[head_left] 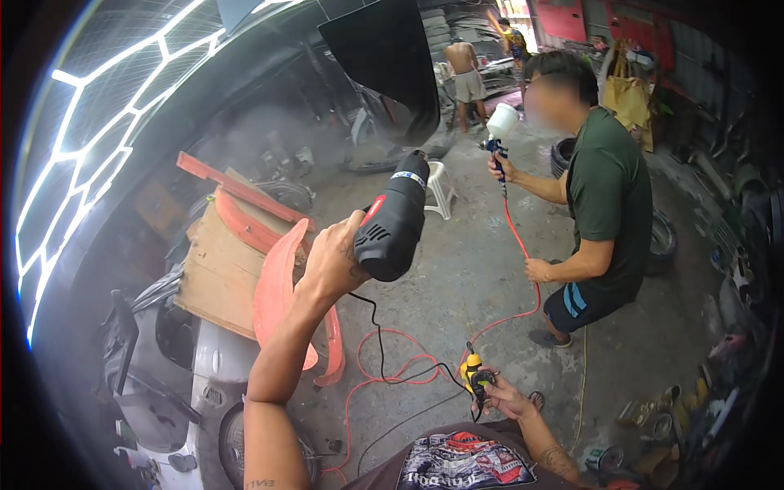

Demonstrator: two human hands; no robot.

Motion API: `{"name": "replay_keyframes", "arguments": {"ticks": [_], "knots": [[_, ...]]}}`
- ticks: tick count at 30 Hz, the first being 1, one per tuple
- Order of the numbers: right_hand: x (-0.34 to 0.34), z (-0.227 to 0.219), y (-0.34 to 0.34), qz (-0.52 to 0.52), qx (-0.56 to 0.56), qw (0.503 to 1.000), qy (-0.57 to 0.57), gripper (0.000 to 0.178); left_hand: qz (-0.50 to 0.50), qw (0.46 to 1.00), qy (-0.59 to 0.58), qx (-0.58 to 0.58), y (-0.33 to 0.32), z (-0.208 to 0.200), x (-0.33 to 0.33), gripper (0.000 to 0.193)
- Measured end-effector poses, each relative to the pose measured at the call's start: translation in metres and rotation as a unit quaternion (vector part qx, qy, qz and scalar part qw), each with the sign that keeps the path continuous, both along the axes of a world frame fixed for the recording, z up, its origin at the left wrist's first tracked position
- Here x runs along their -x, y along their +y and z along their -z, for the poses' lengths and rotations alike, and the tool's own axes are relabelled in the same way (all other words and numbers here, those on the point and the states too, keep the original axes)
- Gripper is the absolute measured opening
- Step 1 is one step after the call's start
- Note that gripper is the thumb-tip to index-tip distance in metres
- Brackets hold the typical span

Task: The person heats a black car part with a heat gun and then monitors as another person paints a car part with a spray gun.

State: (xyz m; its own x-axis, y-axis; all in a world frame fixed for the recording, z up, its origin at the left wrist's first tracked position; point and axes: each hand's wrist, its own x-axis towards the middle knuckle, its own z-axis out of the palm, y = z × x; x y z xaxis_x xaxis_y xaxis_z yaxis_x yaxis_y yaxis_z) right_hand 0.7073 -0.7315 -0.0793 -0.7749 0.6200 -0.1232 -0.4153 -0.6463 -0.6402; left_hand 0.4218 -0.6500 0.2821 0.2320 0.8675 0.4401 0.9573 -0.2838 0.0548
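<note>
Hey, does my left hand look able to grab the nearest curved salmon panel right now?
Probably not as things stand: your left hand is wrapped around the black power tool, which seemingly leaves no free grip for the salmon panel.

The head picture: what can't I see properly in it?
All in the head view:
Left hand: its fingertips are hidden behind the black power tool.
Yellow-and-black thing: too small, and partly covered by the right hand, so I can't tell what it is.
Wheel at lower left: partly hidden by the left forearm.
</note>
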Motion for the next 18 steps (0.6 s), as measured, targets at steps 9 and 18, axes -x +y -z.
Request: {"name": "replay_keyframes", "arguments": {"ticks": [9,18], "knots": [[0.008,0.005,-0.021,0.011,-0.019,0.999,-0.027,0.051,0.137,0.959,-0.171,-0.178,0.001,-0.006,0.034,0.040],[0.014,-0.018,0.009,-0.059,-0.054,0.997,-0.019,0.050,0.044,0.985,-0.157,-0.065,-0.027,-0.020,0.037,0.051]]}}
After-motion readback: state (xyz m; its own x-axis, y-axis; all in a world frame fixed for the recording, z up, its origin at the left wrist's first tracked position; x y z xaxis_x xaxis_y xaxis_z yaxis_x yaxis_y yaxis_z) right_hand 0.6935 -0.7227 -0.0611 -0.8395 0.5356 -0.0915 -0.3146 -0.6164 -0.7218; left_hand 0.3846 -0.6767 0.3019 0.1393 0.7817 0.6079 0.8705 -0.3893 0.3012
